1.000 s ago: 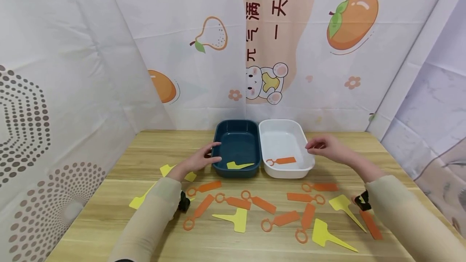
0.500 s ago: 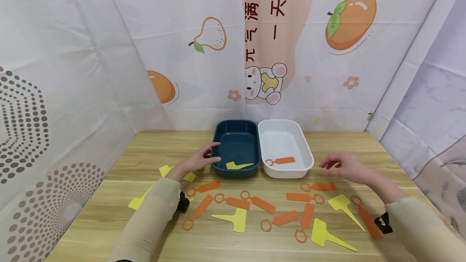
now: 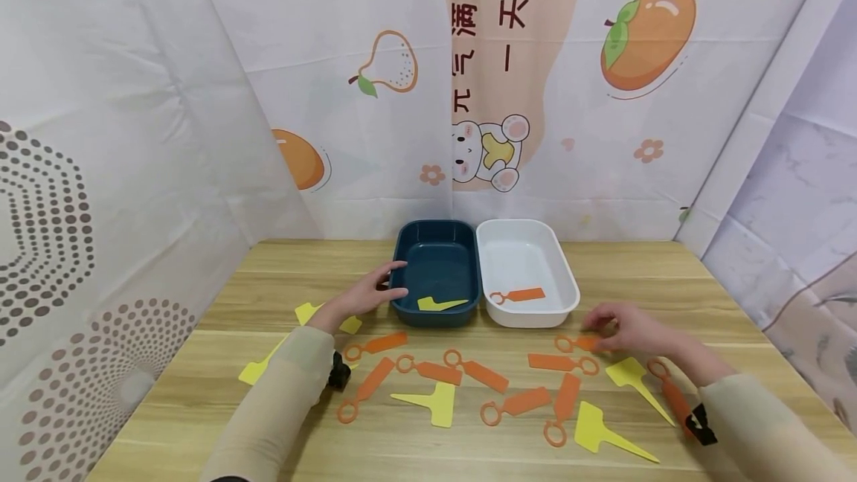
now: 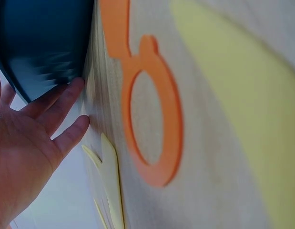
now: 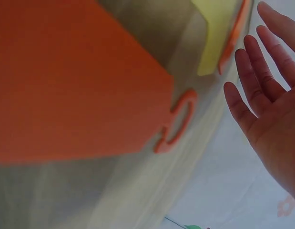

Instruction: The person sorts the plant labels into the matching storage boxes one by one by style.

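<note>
- White tray (image 3: pixel 529 320), one: my landmark, on the wooden table (image 3: pixel 469 456); a binned orange tag (image 3: pixel 529 294) lies inside, at its near end.
- Ring-ended orange tag (image 3: pixel 586 344), one: flat on the table, just off the white tray's near right corner. Long axis runs roughly left to right in my head view, ring towards the left, blade end hidden under the fingers.
- Right hand (image 3: pixel 632 333), one: right of the white tray and much the nearer hand to that tag, which extends leftward from below its fingertips. Fingers spread and relaxed in the wrist view, gripping nothing; contact with the tag I cannot tell.
- Dark blue tray (image 3: pixel 435 320), one: directly left of the white tray, with a yellow plant label (image 3: pixel 431 306) at its near end.
- Left hand (image 3: pixel 361 296), one: beyond the blue tray, left of the white tray; fingers loose, resting at the blue tray's left rim, clasping nothing.
- Neighbouring orange tag (image 3: pixel 550 363), one: in front of the white tray, ring to the right.
- T-shaped yellow label (image 3: pixel 626 373), one: nearer me, right of the white tray, stem slanting away rightward.
</note>
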`<move>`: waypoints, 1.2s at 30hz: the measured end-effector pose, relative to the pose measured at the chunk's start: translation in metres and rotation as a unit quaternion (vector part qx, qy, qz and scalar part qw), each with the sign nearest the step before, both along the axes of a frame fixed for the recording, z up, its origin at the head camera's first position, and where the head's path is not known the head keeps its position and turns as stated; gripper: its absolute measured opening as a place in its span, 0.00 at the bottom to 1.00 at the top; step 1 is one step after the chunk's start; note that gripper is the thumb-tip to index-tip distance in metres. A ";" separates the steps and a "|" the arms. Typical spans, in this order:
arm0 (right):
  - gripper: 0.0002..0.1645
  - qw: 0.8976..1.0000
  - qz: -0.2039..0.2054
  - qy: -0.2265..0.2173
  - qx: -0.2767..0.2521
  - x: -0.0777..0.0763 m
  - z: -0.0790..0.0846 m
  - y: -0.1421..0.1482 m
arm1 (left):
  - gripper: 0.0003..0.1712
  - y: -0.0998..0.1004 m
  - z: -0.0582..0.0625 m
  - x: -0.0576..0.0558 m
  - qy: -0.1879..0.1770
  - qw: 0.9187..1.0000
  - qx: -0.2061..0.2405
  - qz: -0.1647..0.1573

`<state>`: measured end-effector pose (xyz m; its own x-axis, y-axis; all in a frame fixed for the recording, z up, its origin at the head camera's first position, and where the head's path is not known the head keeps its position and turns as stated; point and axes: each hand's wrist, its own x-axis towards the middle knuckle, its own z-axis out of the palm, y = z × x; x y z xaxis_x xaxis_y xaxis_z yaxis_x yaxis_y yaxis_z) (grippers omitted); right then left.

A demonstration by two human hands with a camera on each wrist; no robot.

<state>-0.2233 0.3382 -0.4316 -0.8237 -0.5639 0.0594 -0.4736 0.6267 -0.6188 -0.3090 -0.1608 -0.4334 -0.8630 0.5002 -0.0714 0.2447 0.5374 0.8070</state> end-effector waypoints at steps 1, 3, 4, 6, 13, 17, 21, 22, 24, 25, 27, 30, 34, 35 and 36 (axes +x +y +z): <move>0.18 1.000 0.001 -0.004 0.000 0.000 -0.001 0.000 | 0.40 0.000 0.000 0.000 -0.001 1.000 0.002 0.000; 0.18 1.000 0.004 -0.011 0.000 0.000 -0.002 -0.001 | 0.40 0.000 0.000 -0.001 -0.002 1.000 0.005 -0.001; 0.18 1.000 0.004 -0.015 0.001 -0.001 -0.002 0.000 | 0.39 0.000 -0.001 -0.001 -0.003 1.000 0.006 -0.001; 0.18 1.000 0.004 -0.017 0.006 -0.001 -0.003 0.000 | 0.39 0.001 -0.001 -0.002 -0.003 1.000 0.007 0.000; 0.16 0.999 0.002 -0.040 0.007 -0.002 -0.001 -0.003 | 0.39 0.000 0.000 -0.001 -0.003 1.000 0.004 -0.001; 0.16 0.999 0.004 -0.047 0.003 -0.002 -0.001 -0.004 | 0.39 -0.001 0.000 -0.001 -0.003 1.000 0.011 -0.007; 0.15 0.998 0.010 -0.059 -0.007 -0.003 -0.003 -0.004 | 0.39 -0.001 0.000 -0.001 -0.002 1.000 0.010 -0.005; 0.15 0.998 0.010 -0.063 -0.010 -0.003 -0.003 -0.004 | 0.39 -0.001 0.000 -0.001 -0.004 1.000 0.008 -0.003; 0.15 0.998 0.012 -0.065 -0.013 -0.003 -0.003 -0.004 | 0.39 -0.001 0.000 -0.001 -0.006 1.000 0.003 0.001; 0.14 0.998 0.013 -0.065 -0.014 -0.003 -0.003 -0.004 | 0.40 -0.001 0.000 -0.001 -0.007 1.000 0.002 0.002; 0.13 0.998 0.018 -0.057 -0.014 -0.003 -0.003 -0.004 | 0.40 -0.001 -0.001 -0.001 -0.008 1.000 0.001 0.003; 0.11 0.999 0.027 -0.041 -0.014 -0.003 -0.003 -0.005 | 0.41 0.000 -0.001 -0.002 -0.009 1.000 0.002 0.004; 0.10 0.999 0.032 -0.031 -0.015 -0.002 -0.003 -0.004 | 0.41 0.000 -0.002 -0.002 -0.010 1.000 0.003 0.005; 0.10 0.999 0.033 -0.029 -0.016 -0.002 -0.003 -0.004 | 0.40 0.000 -0.002 -0.002 -0.010 1.000 0.004 0.005; 0.10 0.999 0.032 -0.029 -0.015 -0.002 -0.004 -0.003 | 0.40 0.000 -0.002 -0.002 -0.010 1.000 0.005 0.004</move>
<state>-0.2251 0.3353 -0.4355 -0.7886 -0.6142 0.0309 -0.4751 0.5765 -0.6648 -0.3113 -0.1613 -0.4353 -0.8658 0.4935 -0.0834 0.2243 0.5315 0.8168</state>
